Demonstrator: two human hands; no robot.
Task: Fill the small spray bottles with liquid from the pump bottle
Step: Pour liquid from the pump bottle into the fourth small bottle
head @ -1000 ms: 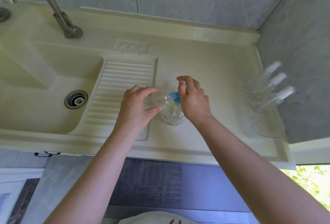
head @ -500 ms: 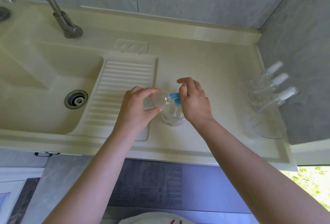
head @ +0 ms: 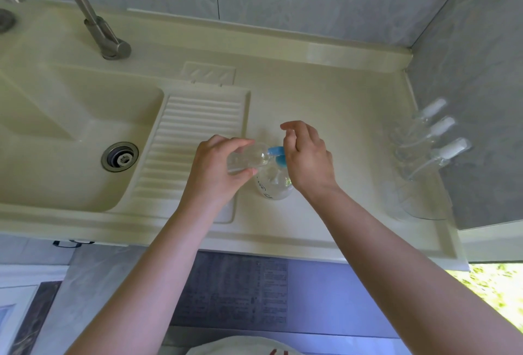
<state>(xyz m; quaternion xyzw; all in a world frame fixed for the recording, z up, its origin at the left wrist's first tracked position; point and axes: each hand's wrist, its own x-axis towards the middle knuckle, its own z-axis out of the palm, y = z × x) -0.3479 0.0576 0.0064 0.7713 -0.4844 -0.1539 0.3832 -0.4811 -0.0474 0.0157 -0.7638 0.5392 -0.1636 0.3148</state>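
A cream sink with a metal tap and ribbed drainboard lay at left. Beside the drainboard, the left hand gripped a small clear spray bottle, tipped on its side, its mouth at the blue nozzle of the pump bottle standing on the counter. The right hand rested over the pump head, fingers loosely curled; whether they gripped it could not be told. Three capped spray bottles leaned against the right wall.
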